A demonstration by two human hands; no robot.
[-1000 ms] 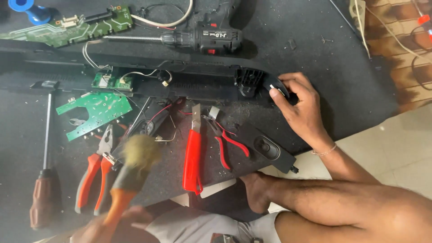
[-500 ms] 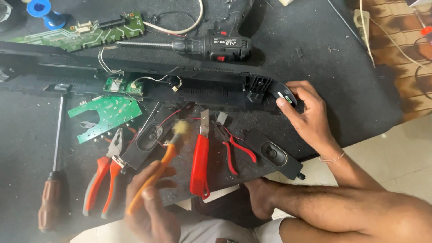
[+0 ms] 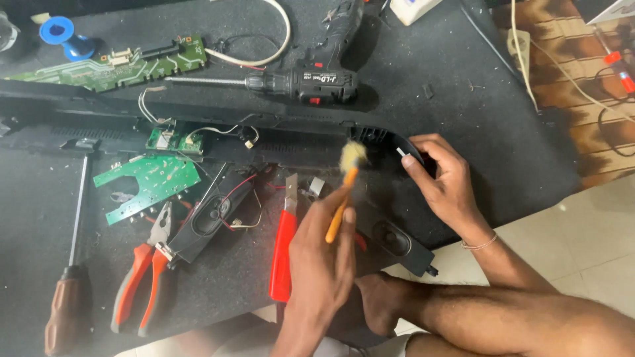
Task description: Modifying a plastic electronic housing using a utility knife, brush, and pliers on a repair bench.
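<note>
Left hand (image 3: pixel 321 254) brushes housing (image 3: pixel 370 139); cutter (image 3: pixel 283 248) beside.

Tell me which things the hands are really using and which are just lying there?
In use:
- left hand gripping an orange-handled brush
- right hand steadying the end of the long black casing

Lying about:
- cordless drill
- green circuit board
- red-handled pliers
- brown-handled screwdriver
- red utility knife
- black speaker

Dark mat (image 3: pixel 430 59), drill (image 3: pixel 311 84), pliers (image 3: pixel 142 277), circuit boards (image 3: pixel 149 184), perhaps dust
</note>
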